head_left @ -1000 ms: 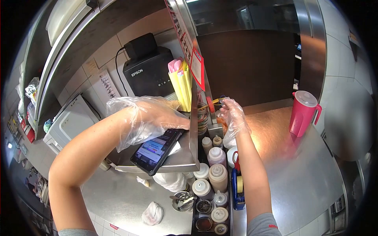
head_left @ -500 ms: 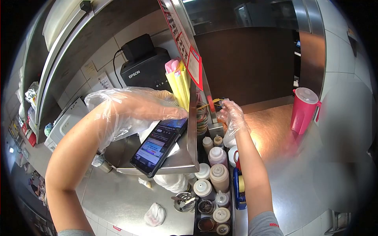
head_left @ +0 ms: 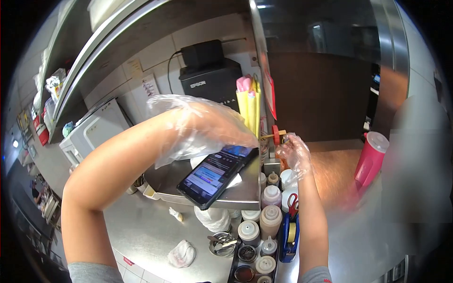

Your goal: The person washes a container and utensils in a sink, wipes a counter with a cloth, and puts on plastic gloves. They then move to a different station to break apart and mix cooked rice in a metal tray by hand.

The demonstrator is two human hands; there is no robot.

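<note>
My left hand [head_left: 219, 125], in a loose clear plastic glove, reaches over a steel shelf [head_left: 165, 181] beside the top end of a phone [head_left: 210, 178]. Its fingertips are hidden, so its grip does not show. The phone lies tilted on the shelf, screen lit. Also gloved, my right hand [head_left: 296, 153] is closed, its fingertips pinched by a wooden stick [head_left: 283, 132] with a red piece [head_left: 275, 135] around it. A thin rubber band seems to be in the fingertips, though it is small and partly hidden.
Sauce bottles [head_left: 271, 220] crowd a black tray under the shelf, beside a blue tape dispenser [head_left: 289, 238] and red scissors [head_left: 293, 203]. A pink jug [head_left: 370, 160] stands right. Behind are a printer [head_left: 210, 82] and yellow paper sleeves [head_left: 248, 106]. A crumpled cloth [head_left: 182, 253] lies on the counter.
The view has swung left, so most things sit further right in it. My right hand has drawn in close to the stick's end; the thin yellow loops at its fingers no longer show clearly.
</note>
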